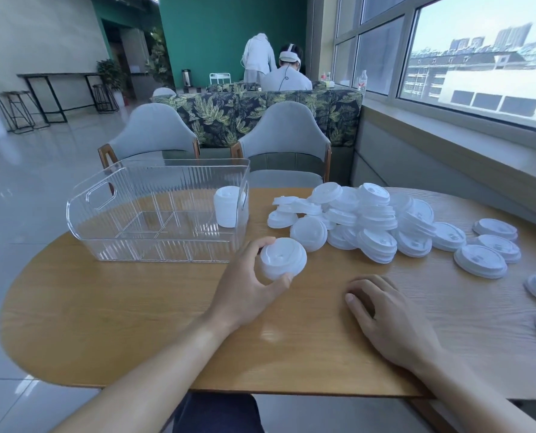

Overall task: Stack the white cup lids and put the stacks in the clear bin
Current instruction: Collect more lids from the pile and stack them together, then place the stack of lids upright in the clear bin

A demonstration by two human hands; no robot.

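My left hand (248,285) grips a short stack of white plastic cup lids (283,258), thumb and fingers curled round its rim. Just beyond my knuckles sits the clear ribbed plastic bin (154,210), one tall lid stack (227,206) inside. My right hand (385,317) rests on the wooden table (135,323), fingers loosely curled, holding nothing. Ahead of it, the loose lid pile (363,223).

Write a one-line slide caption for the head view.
Left hand grips a short lid stack beside the clear bin; right hand rests on the table.
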